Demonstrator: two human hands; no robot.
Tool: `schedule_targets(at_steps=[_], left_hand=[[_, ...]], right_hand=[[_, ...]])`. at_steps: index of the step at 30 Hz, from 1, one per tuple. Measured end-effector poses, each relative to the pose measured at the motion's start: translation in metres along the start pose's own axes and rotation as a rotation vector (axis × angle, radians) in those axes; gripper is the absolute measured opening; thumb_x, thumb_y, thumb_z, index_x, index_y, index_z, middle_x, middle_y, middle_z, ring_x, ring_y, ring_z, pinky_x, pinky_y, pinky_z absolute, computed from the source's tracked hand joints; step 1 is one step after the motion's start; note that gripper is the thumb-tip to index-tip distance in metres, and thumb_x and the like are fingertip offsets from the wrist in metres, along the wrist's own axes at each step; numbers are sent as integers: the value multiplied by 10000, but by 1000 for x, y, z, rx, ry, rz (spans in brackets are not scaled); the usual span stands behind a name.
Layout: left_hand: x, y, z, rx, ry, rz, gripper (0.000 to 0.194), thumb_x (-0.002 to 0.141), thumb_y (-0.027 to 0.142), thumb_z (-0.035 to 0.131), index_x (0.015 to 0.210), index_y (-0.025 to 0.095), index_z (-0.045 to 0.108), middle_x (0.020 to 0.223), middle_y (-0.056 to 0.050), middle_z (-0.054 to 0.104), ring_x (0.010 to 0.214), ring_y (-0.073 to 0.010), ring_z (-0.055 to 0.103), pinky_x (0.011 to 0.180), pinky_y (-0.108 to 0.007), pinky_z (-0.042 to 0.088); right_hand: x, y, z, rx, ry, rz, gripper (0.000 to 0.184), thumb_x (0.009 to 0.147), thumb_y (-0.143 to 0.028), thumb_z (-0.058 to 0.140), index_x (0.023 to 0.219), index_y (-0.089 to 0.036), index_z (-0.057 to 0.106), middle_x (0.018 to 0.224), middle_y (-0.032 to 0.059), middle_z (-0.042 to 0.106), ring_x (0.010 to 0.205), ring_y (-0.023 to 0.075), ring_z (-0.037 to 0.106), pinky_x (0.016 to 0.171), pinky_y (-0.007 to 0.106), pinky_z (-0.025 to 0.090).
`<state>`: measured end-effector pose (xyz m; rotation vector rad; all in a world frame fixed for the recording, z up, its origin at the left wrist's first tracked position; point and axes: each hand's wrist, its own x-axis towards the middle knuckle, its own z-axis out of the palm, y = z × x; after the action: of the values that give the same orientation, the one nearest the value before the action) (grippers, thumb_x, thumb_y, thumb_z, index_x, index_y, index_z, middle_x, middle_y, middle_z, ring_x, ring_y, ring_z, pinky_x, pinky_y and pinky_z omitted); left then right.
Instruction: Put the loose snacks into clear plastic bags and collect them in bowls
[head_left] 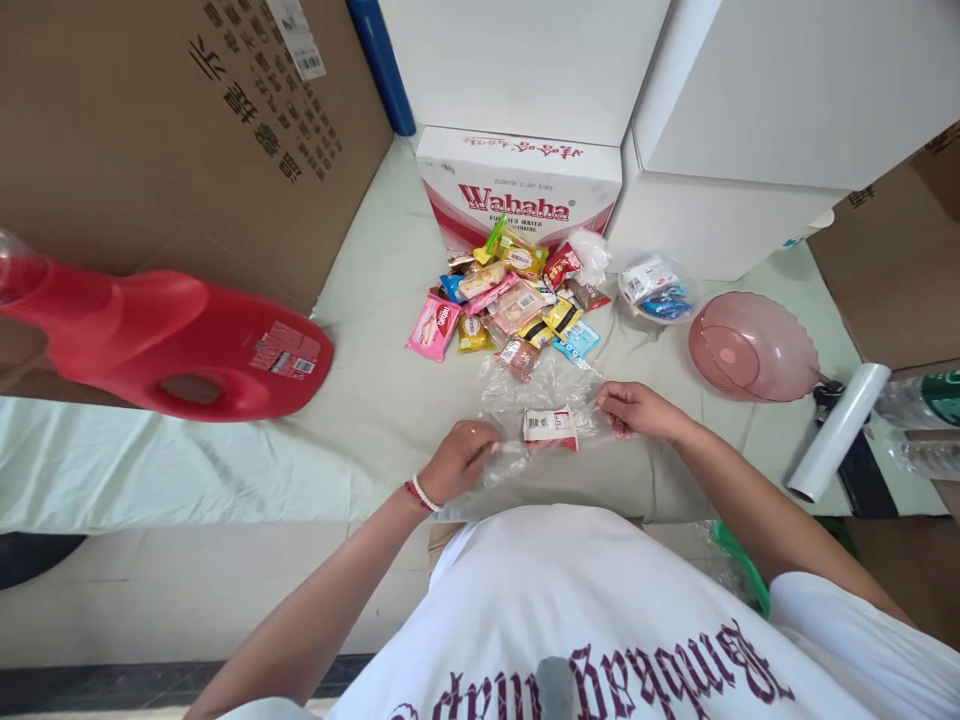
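A clear plastic bag (514, 462) lies spread near the front edge of the table. My left hand (461, 458), with a bead bracelet at the wrist, pinches the bag's left side. At the opposite side my right hand (631, 409) grips the plastic with closed fingers. Between the hands, a small red and white snack packet (550, 427) rests on or inside the bag; which one I cannot tell. Just behind it is a pile of wrapped snacks (517, 300) in pink, yellow, blue and red, its nearest brown packet (517, 356) touching the plastic.
A red jug (187, 340) stands at left by a cardboard box (187, 150). The Wahaha carton (525, 185) backs the pile. To the right are a clear tub (660, 288) with packets, a pink bowl (795, 345) and a white roll (840, 432).
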<state>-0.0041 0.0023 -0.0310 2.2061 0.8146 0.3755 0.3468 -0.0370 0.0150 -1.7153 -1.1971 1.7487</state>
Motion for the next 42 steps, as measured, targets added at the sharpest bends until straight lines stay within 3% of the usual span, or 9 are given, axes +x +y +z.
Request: schedule_targets(at_steps=[4,7,11,18,21,27,34,38,42], left_hand=[[17,-4,4,34,229,-304,382,1041,402,365,745,223,529,677,-17,576,696,-197,574,714,-320,440],[33,-3,11,267,336,-425,294,966,399,517,740,220,573,780,-71,614,851,-266,585,818,-391,460],[50,1,20,356,491,-531,357,877,426,648,1108,154,648,1118,-167,658,1071,-345,576,955,-478,455],[69,6,17,275,413,-658,799,826,372,702,1507,100,385,1058,-138,715,1136,-367,604,964,-478,434],[72,6,14,251,355,-676,635,848,375,681,1414,137,518,878,-84,717,1070,-351,613,939,-466,426],[65,-5,6,168,333,-614,294,838,277,630,1114,225,719,842,-68,715,998,-308,606,923,-446,434],[40,3,-21,-257,406,-509,135,815,289,612,853,199,705,766,-28,684,735,-188,622,745,-321,498],[56,41,-1,-501,236,-416,217,908,363,578,943,189,704,700,5,676,631,-153,611,642,-270,492],[82,70,33,-102,103,-298,243,916,155,522,935,201,759,953,-73,714,912,-208,652,846,-328,524]], right_hand=[[1,3,-8,-190,42,75,324,931,-519,514,798,-225,487,644,-37,548,498,123,543,478,247,403],[-2,-10,-13,-716,155,58,278,969,-419,500,791,-210,546,738,38,624,686,190,614,614,291,439],[9,-40,-8,-1160,458,-146,293,1007,-424,509,1090,-190,665,1126,149,669,1086,309,575,806,357,455],[75,-52,22,-1055,371,-148,511,862,-322,735,1325,-145,608,1085,140,703,1069,304,570,895,357,428],[76,-45,25,-843,313,-157,277,878,-183,614,1142,-156,694,810,50,685,832,224,590,743,291,420],[30,-31,43,-867,-56,-646,372,948,-157,497,1225,-245,731,908,46,654,785,174,565,687,257,382],[15,-5,66,-1090,-54,-605,427,1044,-204,453,1405,-333,641,892,55,599,751,189,490,658,282,318],[19,5,71,-930,-13,-651,339,1049,-243,449,1245,-267,725,937,65,622,836,206,514,763,297,403],[13,15,66,-649,-34,-723,289,1010,-237,471,1110,-206,740,1050,106,656,975,230,580,874,360,490]])
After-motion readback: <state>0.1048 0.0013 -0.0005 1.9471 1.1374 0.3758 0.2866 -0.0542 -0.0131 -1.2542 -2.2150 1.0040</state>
